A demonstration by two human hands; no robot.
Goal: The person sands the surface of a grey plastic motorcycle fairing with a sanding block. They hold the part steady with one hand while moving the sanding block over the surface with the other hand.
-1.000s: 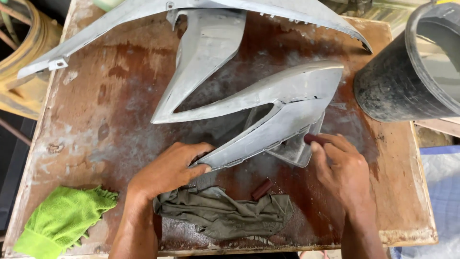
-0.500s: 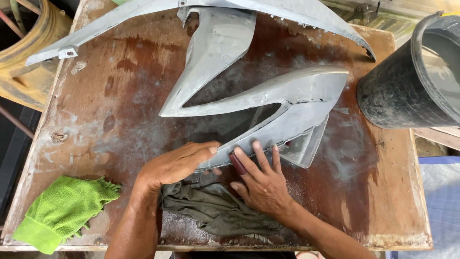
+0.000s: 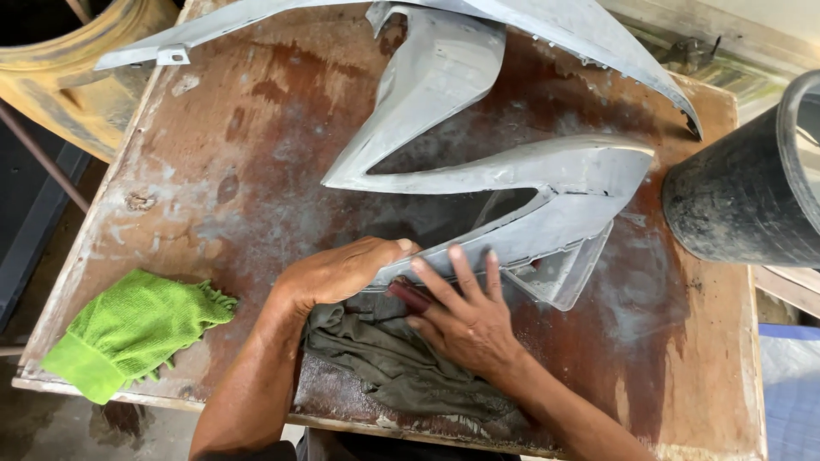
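left hand (image 3: pixel 342 271) grip clamps the grey panel (image 3: pixel 547 183) tip. right hand (image 3: pixel 461 316) at 3 o'clock, fingers flat, pinning a dark red block (image 3: pixel 408 294), mostly hidden. olive rag (image 3: pixel 393 363) part covered; black bucket (image 3: pixel 743 201) cut off.

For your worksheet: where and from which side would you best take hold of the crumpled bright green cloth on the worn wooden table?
Probably pinch the bright green cloth from above at its raised, bunched middle folds. It lies loose near the worn wooden table front-left corner, nothing on it, with the left hand closest.
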